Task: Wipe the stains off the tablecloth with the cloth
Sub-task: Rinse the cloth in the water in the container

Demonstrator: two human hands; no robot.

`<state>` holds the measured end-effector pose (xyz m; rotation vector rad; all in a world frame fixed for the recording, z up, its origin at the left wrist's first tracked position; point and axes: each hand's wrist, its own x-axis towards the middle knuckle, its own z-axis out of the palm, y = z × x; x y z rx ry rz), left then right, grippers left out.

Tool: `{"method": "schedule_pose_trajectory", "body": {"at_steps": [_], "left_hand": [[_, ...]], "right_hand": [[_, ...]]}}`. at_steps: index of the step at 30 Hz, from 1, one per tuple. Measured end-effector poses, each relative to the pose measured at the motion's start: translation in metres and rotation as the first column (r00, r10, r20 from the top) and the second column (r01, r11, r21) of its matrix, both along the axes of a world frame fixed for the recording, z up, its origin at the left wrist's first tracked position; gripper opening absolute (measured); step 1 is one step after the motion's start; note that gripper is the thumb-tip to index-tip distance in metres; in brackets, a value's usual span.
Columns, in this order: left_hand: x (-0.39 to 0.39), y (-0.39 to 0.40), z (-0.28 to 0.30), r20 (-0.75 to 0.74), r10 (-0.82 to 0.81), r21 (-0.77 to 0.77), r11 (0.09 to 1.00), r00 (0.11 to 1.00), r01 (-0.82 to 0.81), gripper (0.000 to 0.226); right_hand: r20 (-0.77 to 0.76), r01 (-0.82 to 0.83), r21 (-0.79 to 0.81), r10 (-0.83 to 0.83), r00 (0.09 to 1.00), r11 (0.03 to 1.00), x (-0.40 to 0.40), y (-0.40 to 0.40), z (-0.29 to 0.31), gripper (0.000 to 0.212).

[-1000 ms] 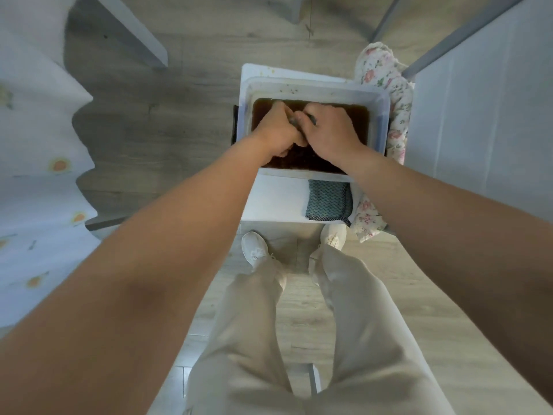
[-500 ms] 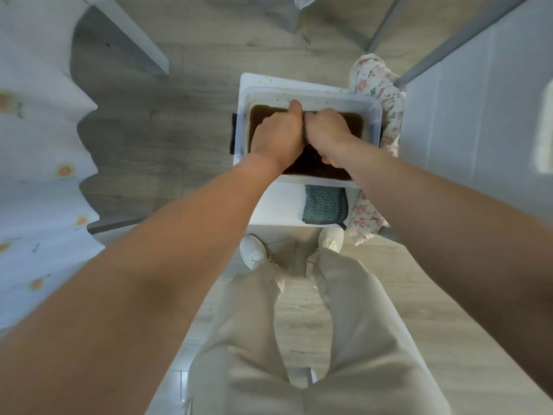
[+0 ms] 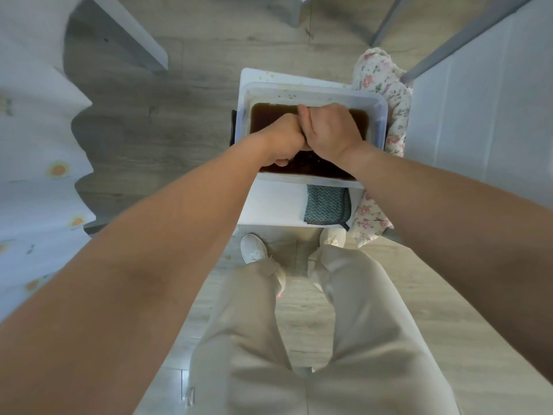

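Brown water fills the tub [image 3: 380,115] at twelve o'clock; my left hand [image 3: 284,139] and right hand [image 3: 329,130] are fisted together, presumably wringing a barely visible cloth. Splashes could stain the tablecloth [image 3: 39,145] at nine o'clock.

Both fists press together over a white tub [image 3: 377,106] of dark brown liquid [image 3: 269,116], left hand [image 3: 284,140] against right hand [image 3: 327,130], fingers curled; what they grip is hidden. A teal cloth [image 3: 326,207] lies on the white counter [image 3: 275,205], beside a floral fabric [image 3: 381,76].
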<state>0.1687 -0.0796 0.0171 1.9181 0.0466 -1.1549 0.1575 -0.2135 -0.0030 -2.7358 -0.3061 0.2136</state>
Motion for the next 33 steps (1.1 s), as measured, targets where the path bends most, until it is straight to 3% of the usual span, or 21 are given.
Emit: {"method": "schedule_pose_trajectory", "body": {"at_steps": [6,8,10,13,15,18,19,24,27,30,33], "left_hand": [[-0.003,-0.002,0.017,-0.152,0.082,-0.054,0.994,0.985,-0.091,0.018],[-0.008,-0.007,0.027,-0.148,0.186,-0.057,0.979,0.971,-0.196,0.015],[-0.015,-0.015,0.040,-0.150,0.307,-0.066,0.945,0.940,-0.319,0.024],[-0.029,-0.026,0.067,-0.207,0.503,-0.134,0.835,0.839,-0.534,0.044],[-0.037,-0.024,0.091,-0.296,0.648,-0.207,0.674,0.702,-0.709,0.044],[-0.054,-0.009,0.123,-0.427,0.781,-0.261,0.375,0.455,-0.890,0.020],[-0.055,-0.006,0.130,-0.455,0.797,-0.254,0.313,0.398,-0.915,0.017],[-0.086,0.025,0.176,-0.262,0.914,-0.256,0.244,0.310,-0.935,0.015],[-0.113,0.056,0.204,-0.184,0.970,-0.276,0.105,0.160,-0.955,0.009],[-0.144,0.092,0.233,-0.153,0.987,-0.307,-0.008,0.041,-0.952,0.017],[-0.178,0.131,0.252,-0.097,0.995,-0.317,-0.026,0.006,-0.948,0.021]], "right_hand": [[0.052,0.036,0.083,-0.040,0.998,0.996,-0.011,-0.004,0.020,0.049],[-0.006,0.154,0.110,-0.154,0.988,0.982,-0.018,0.000,0.031,0.046],[-0.099,0.359,0.221,-0.345,0.933,0.907,-0.025,0.003,0.045,0.039],[-0.294,0.560,0.354,-0.479,0.827,0.749,-0.037,0.006,0.072,0.027],[-0.351,0.584,0.389,-0.471,0.809,0.713,-0.041,0.008,0.093,0.024],[-0.286,0.478,0.380,-0.390,0.875,0.792,-0.049,0.019,0.128,0.026],[-0.262,0.447,0.363,-0.370,0.891,0.818,-0.050,0.022,0.133,0.028],[-0.312,0.245,0.351,-0.134,0.941,0.904,-0.066,0.060,0.184,0.036],[-0.308,0.077,0.310,0.024,0.951,0.948,-0.081,0.090,0.218,0.025],[-0.276,-0.029,0.310,0.120,0.954,0.950,-0.101,0.126,0.251,0.018],[-0.274,-0.072,0.341,0.173,0.946,0.937,-0.127,0.167,0.279,0.022]]}}
